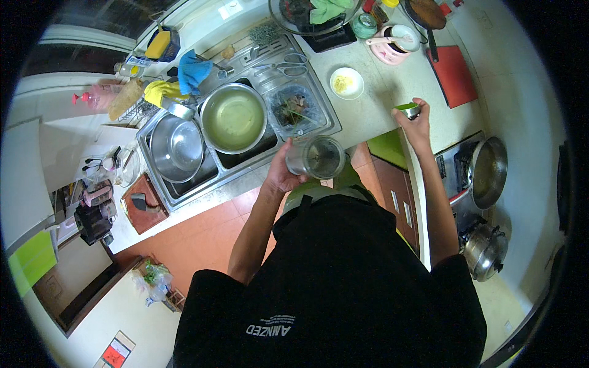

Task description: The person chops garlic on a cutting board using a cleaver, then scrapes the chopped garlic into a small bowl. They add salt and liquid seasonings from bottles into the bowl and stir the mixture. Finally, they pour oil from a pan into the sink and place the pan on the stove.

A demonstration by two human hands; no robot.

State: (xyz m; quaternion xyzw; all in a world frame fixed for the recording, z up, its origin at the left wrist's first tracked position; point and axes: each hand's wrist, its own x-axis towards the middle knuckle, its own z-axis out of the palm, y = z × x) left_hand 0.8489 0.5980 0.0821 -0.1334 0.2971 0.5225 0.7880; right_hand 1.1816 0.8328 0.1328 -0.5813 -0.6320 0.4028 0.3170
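Note:
My left hand (281, 170) is closed around a clear jar (316, 157), held in front of my body at the sink's edge. Some dark matter shows inside the jar. Over the counter to the right, my right hand (416, 122) grips a small metal cup or lid with a green inside (408, 108). A white bowl (347, 83) with yellow bits in it stands on the counter between the two hands and farther back. Behind the jar, a plastic-lined basin (294, 108) of food scraps sits on the sink's drainboard.
A steel basin of greenish liquid (234, 118) and an empty-looking steel pot (177, 147) sit in the double sink (216, 172). Scissors (290, 65) lie behind the scraps. At the right are a red board (453, 76), a wok (490, 172) and a lidded pot (485, 252). A cleaver (143, 202) lies far left.

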